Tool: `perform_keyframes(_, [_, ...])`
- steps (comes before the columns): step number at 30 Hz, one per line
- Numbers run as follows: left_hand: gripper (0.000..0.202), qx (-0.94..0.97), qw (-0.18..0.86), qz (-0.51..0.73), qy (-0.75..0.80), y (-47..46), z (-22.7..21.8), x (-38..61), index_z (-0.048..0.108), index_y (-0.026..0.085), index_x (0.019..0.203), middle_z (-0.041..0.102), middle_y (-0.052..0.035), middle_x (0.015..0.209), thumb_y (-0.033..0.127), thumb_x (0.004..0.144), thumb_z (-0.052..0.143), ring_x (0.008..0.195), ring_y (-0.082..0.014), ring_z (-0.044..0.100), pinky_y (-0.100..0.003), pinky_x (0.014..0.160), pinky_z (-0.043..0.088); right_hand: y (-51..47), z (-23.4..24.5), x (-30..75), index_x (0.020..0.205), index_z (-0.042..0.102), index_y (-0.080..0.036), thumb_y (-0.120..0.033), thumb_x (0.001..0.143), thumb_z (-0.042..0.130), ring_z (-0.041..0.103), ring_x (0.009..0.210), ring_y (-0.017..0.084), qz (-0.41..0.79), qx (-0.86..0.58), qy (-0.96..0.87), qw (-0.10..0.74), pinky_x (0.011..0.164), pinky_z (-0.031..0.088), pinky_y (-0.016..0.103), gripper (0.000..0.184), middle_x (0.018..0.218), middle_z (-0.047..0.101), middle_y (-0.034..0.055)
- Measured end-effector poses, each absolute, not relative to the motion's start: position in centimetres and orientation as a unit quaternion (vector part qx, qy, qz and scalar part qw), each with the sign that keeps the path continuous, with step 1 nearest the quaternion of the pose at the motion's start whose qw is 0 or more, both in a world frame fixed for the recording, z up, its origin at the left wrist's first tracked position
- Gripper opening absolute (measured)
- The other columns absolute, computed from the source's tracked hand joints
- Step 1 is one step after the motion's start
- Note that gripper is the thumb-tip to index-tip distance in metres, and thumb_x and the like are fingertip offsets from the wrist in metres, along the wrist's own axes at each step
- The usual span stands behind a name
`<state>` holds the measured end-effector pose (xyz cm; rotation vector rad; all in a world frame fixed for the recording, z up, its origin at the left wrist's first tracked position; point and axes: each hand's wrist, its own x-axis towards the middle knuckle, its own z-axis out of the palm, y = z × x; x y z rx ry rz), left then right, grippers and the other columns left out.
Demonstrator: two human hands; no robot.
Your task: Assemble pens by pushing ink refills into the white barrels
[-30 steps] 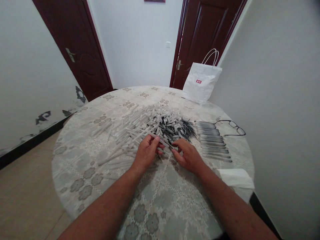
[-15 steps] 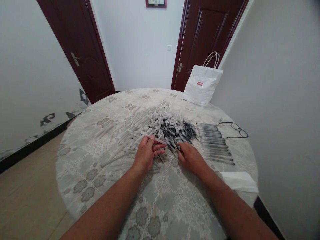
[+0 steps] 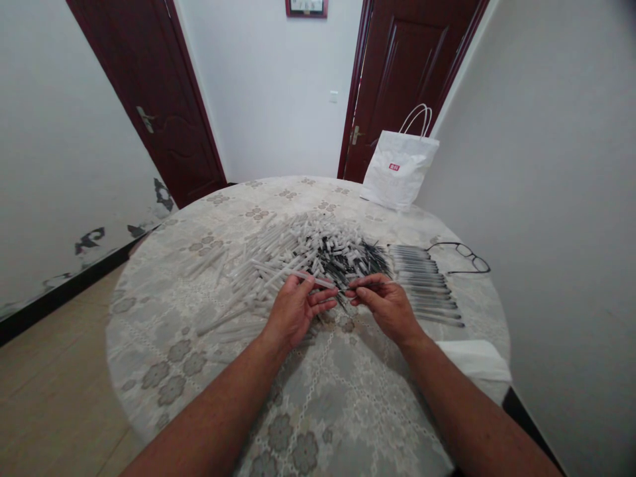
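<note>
My left hand (image 3: 293, 311) holds a translucent white pen barrel (image 3: 318, 281) between thumb and fingers, its right end pointing toward my other hand. In the fingertips of my right hand (image 3: 390, 306) is a thin pen refill (image 3: 344, 289), its tip close to the barrel's end; whether they touch I cannot tell. Behind both hands spreads a heap of loose white pen barrels (image 3: 258, 262), small white pieces (image 3: 330, 228) and dark refills (image 3: 375, 255). To the right of my right hand, a row of pens with dark ends (image 3: 430, 285) lies side by side.
A round table with a patterned lace cloth (image 3: 298, 404) carries everything. Eyeglasses (image 3: 464, 255) lie beyond the row of pens, and a folded white cloth or paper (image 3: 474, 361) near the right edge. A white paper bag (image 3: 400, 169) stands at the back right, by the wall.
My right hand has lifted from the dark refills with one in its fingers and turned toward the barrel. My left hand still holds the barrel, with its fingers a little more open.
</note>
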<state>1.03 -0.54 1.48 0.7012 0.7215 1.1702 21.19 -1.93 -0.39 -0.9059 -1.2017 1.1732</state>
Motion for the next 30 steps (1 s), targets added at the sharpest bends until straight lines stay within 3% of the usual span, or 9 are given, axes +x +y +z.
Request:
perform_keyframes(8, [0.027,0.32,0.73,0.523,0.302,-0.8,1.5,1.1,0.044,0.021,0.099,0.071,-0.0075,0.104,0.035,0.091,0.066,0.089,-0.0257,0.076,-0.042,0.076,0.063,-2.3,-0.3,21.1,0.096,0.07,-0.021,-0.03,0.084,0.076,0.074,0.091,0.022,0.464,-0.385,-0.545,0.584,0.079,0.062,0.038,0.016,0.106,0.075,0.0056])
perform_keyframes(17, [0.025,0.3,0.742,0.522,0.293,-1.0,1.3,1.5,0.045,0.021,0.098,0.071,-0.0072,0.101,0.031,0.091,0.068,0.083,-0.0242,0.076,-0.043,0.075,0.063,-2.7,0.4,20.8,0.096,0.077,-0.024,-0.028,0.087,0.073,0.067,0.101,0.02,0.29,-0.398,-0.689,0.532,0.092,0.054,0.035,0.01,0.101,0.073,0.0054])
perform_keyframes(23, [0.023,0.273,0.725,0.557,0.301,-0.7,1.4,1.3,0.046,0.021,0.097,0.07,-0.0065,0.1,0.032,0.092,0.066,0.085,-0.0244,0.076,-0.043,0.076,0.063,-2.9,-0.2,21.4,0.118,0.07,-0.023,-0.037,0.09,0.069,0.071,0.088,0.02,0.398,-0.415,-0.633,0.518,0.075,0.059,0.034,0.031,0.11,0.073,0.0077])
perform_keyframes(30, [0.028,0.28,0.703,0.58,0.3,-0.7,1.1,1.4,0.044,0.022,0.095,0.069,-0.0033,0.098,0.033,0.09,0.068,0.087,-0.0252,0.076,-0.048,0.081,0.061,-2.4,-0.9,21.5,0.109,0.069,-0.019,-0.038,0.095,0.062,0.066,0.064,0.015,0.348,-0.443,-0.548,0.618,0.06,0.055,0.027,0.024,0.069,0.069,0.0006])
